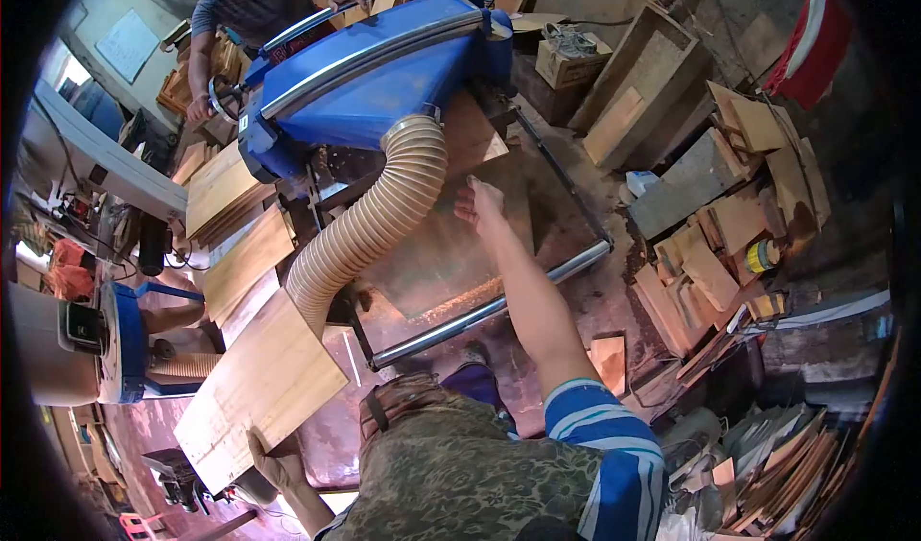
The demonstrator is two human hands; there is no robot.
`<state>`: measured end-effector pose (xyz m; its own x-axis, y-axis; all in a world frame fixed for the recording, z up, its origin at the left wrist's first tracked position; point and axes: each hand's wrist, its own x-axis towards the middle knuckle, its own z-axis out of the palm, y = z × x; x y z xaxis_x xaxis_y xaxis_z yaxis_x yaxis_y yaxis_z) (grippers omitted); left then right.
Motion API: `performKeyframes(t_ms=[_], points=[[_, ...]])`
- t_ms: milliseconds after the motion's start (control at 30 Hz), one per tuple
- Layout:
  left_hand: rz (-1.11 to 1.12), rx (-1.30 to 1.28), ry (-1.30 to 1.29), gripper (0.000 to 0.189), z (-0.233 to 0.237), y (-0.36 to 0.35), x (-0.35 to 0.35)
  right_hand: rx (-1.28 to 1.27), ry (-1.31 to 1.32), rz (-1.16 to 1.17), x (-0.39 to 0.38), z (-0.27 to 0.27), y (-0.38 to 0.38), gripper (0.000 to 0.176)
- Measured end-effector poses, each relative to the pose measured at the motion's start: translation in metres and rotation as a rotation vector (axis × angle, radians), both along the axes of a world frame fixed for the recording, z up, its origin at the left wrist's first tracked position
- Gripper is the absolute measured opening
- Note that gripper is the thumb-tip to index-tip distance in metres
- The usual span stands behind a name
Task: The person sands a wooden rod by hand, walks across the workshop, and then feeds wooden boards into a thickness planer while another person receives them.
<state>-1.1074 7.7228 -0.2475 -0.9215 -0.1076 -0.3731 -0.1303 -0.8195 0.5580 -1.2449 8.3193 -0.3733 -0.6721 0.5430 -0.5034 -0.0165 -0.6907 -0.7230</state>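
My left hand [278, 461] grips the lower edge of a pale wooden board [264, 378], which slants up over a stack of boards at the left. My right hand [477, 203] is stretched forward with its fingers partly curled, and nothing shows in it. Just beyond that hand, a brown board [472, 138] sticks out from under the blue machine [355, 81]. A ribbed beige hose [374, 220] curves down from the machine between my two hands.
A co-worker [257, 9] stands behind the machine, one hand on its wheel. A metal roller frame [499, 303] lies below my right forearm. Stacked boards [245, 263] are at the left; wood scraps [705, 263] and an open wooden box [638, 85] are at the right.
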Motion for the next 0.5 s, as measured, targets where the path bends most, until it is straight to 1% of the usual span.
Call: performKeyframes(t_ms=[33, 100, 133, 167, 200, 233, 267, 300, 333, 367, 400, 467, 500], points=[[0.015, 0.017, -0.010, 0.042, 0.000, -0.003, 0.001, -0.004, 0.003, 0.002, -0.005, 0.002, 0.002, 0.025], [0.029, 0.032, -0.017, 0.041, 0.000, -0.010, 0.003, 0.107, -0.138, 0.015, -0.013, 0.010, 0.006, 0.023], [0.000, 0.014, -0.020, 0.041, -0.002, -0.013, 0.003, 0.105, -0.135, 0.014, -0.023, -0.006, 0.011, 0.023], [-0.030, -0.003, -0.024, 0.041, -0.005, -0.018, 0.003, 0.141, -0.139, 0.026, -0.039, -0.043, 0.019, 0.022], [-0.033, -0.003, -0.021, 0.041, -0.012, -0.026, 0.004, 0.178, -0.143, 0.038, -0.047, -0.063, 0.025, 0.021], [-0.078, -0.140, 0.066, 0.040, -0.024, -0.039, 0.003, 0.177, -0.142, 0.035, -0.044, -0.054, 0.024, 0.021], [-0.122, -0.277, 0.155, 0.040, -0.030, -0.045, 0.002, 0.216, -0.199, 0.077, -0.037, -0.036, 0.022, 0.023], [-0.123, -0.277, 0.157, 0.040, -0.026, -0.041, 0.001, 0.255, -0.256, 0.120, -0.034, -0.025, 0.021, 0.025], [-0.081, -0.151, 0.084, 0.040, -0.021, -0.037, 0.000, 0.254, -0.255, 0.120, -0.031, -0.020, 0.022, 0.025], [-0.038, -0.025, 0.011, 0.039, -0.013, -0.032, 0.000, 0.226, -0.275, 0.022, -0.028, -0.018, 0.028, 0.029], [-0.037, -0.026, 0.009, 0.039, -0.007, -0.026, 0.000, 0.198, -0.294, -0.075, -0.025, -0.022, 0.037, 0.033], [0.021, -0.059, -0.030, 0.037, 0.003, -0.014, -0.001, 0.035, -0.211, -0.254, -0.016, -0.032, 0.065, 0.043], [0.027, -0.063, -0.038, 0.037, 0.007, -0.012, 0.001, 0.016, -0.171, -0.357, -0.010, -0.030, 0.072, 0.046]])
